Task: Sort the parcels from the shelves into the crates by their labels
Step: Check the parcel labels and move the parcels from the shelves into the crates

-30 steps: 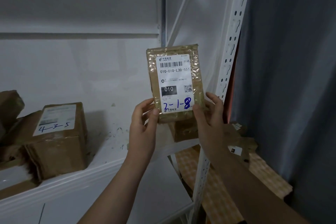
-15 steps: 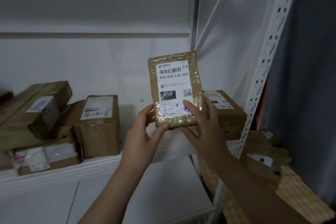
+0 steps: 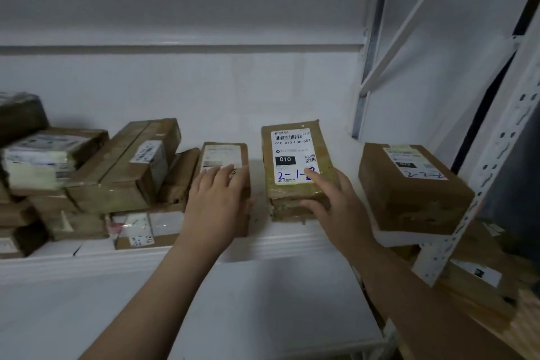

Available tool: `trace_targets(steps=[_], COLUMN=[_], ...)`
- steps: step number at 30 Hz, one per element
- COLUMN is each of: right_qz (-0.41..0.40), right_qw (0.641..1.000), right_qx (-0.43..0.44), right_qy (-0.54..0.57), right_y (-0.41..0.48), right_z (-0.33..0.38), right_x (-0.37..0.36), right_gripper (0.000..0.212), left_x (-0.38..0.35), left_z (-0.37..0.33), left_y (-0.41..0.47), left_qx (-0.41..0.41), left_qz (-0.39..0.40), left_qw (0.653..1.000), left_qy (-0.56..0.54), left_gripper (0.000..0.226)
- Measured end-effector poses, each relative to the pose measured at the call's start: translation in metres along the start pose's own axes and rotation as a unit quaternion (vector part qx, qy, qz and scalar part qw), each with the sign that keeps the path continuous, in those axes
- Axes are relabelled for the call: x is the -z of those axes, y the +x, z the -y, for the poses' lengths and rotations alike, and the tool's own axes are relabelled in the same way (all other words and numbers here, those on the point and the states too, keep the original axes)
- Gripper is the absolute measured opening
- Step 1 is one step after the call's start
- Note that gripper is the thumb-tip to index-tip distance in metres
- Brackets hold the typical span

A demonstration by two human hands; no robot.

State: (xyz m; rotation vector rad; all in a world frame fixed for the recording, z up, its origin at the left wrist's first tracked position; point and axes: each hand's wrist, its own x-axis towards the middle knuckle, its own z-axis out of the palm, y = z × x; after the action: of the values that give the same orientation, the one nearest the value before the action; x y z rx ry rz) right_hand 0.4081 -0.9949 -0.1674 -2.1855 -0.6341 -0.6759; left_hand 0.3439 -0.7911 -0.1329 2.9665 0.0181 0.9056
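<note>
Parcel marked 010 [image 3: 292, 143] lies label-up mid-frame for reading, my right hand [image 3: 339, 204] resting flat, ungripping, while my left hand [image 3: 216, 202], fingers straight, touches the neighbour parcel [image 3: 222, 152] leftward.

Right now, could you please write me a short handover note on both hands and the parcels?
Left hand: open, straight fingers on the small parcel.
Right hand: open, index finger on the label of the parcel marked 2-1-8, thumb at its front edge.
That parcel lies flat on another parcel on the shelf; the box marked 2-2-2 sits to its right, a pile of parcels far left.
Done: nothing visibly sorted; no crate in view.
Left: read labels, carry each parcel to its crate.
</note>
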Motion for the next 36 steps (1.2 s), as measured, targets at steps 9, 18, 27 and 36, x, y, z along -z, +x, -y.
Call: trace_targets(steps=[9, 18, 27, 36], right_qz=[0.084, 0.163, 0.027, -0.026], right_qw=[0.996, 0.981, 0.994, 0.952], right_qx=[-0.034, -0.024, -0.014, -0.148], right_qy=[-0.003, -0.106, -0.105, -0.268], right_y=[0.009, 0.016, -0.003, -0.044], right_z=[0.001, 0.002, -0.010, -0.081], right_x=[-0.031, -0.028, 0.024, 0.128], right_gripper=[0.047, 0.052, 0.037, 0.043], left_x=[-0.008, -0.011, -0.017, -0.069], left_z=[0.018, 0.014, -0.052, -0.172], left_y=[-0.009, -0.006, 0.016, 0.040], left_qx=[-0.004, 0.002, -0.078, -0.162], left_qz=[0.017, 0.009, -0.015, 0.099], left_qw=[0.999, 1.000, 0.990, 0.959], left_qy=[-0.037, -0.030, -0.119, -0.212], left_gripper=[0.050, 0.044, 0.036, 0.044])
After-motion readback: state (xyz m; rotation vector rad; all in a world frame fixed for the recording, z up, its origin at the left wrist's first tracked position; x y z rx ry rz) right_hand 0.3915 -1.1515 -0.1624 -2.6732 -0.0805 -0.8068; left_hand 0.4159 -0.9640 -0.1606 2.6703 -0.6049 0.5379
